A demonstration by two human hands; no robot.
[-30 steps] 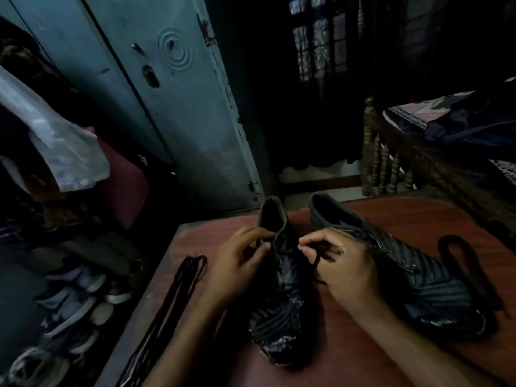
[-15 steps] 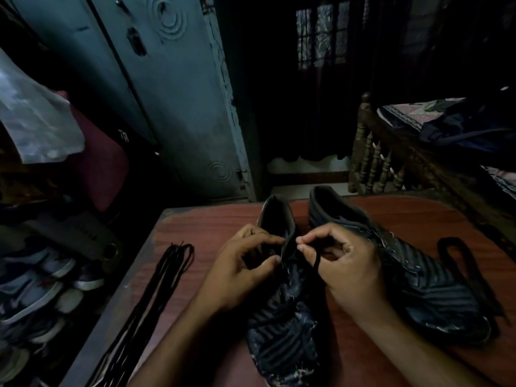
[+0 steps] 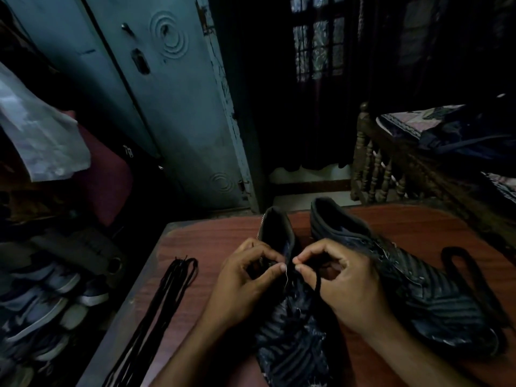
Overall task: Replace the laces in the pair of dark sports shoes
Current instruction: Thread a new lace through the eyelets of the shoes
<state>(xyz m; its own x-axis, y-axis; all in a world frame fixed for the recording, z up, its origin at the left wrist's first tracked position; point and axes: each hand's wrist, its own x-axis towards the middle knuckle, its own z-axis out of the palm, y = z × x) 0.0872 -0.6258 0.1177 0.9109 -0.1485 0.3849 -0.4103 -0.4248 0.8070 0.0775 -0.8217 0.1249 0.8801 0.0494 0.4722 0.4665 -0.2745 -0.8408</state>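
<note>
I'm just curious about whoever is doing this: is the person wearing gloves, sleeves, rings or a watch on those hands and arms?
Nothing shows on them. The left hand and right hand are bare, without gloves, rings or watch, and both forearms are uncovered to the picture's lower edge.

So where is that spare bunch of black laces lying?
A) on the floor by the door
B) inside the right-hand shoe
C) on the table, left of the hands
C: the laces lie stretched along the table near its left edge, left of the left hand.
</note>
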